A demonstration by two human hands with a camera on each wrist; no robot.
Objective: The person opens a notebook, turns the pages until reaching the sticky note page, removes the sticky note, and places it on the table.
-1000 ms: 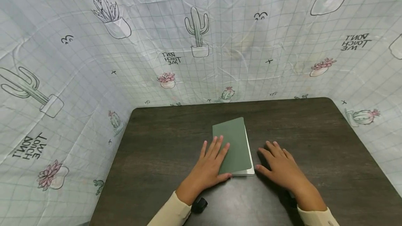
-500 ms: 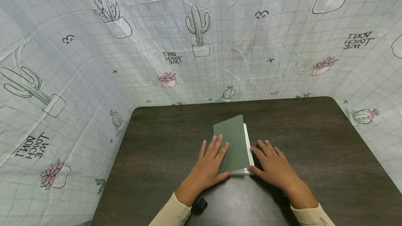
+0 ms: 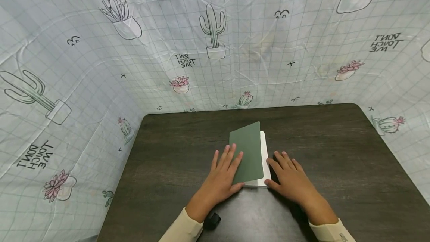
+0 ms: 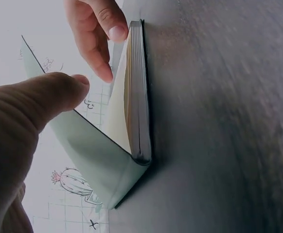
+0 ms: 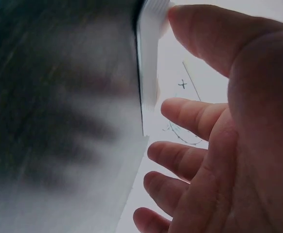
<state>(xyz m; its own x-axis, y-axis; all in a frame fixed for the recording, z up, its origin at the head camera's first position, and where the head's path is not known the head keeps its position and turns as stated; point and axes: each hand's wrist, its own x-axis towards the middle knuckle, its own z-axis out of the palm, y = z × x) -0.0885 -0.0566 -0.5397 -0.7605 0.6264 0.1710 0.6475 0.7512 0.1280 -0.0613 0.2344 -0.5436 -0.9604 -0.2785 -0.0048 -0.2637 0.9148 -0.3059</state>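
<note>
Swung farther open since a second ago: the green front cover of a notebook, with a much wider strip of white pages bared along its right side. Brought in leftward over the same span: the right hand, from just beside the notebook to its page edge. Lies near the middle of the dark wood-grain worktop, slim, plain and muted in colour, with rounded corners on the right side. Is tilted up at the cover from the spine on the left, leaving a wedge of space above the pages. Looks cream on the uppermost leaf in the left wrist view, with finely layered page edges below and a thin dark line of back cover against the worktop.

On the spine side, the left hand: spread wide, fingers straight, fingertips over the cover's left part, thumb reaching along its near edge, gripping nothing. Hard to tell how firmly pressed. On the opposite side, the right hand: spread as well, fingers apart and slightly bent, gripping nothing; thumb tip apparently touching the pages' near right corner, index fingertip at their right edge, touching or just beside, cannot tell which.
</note>
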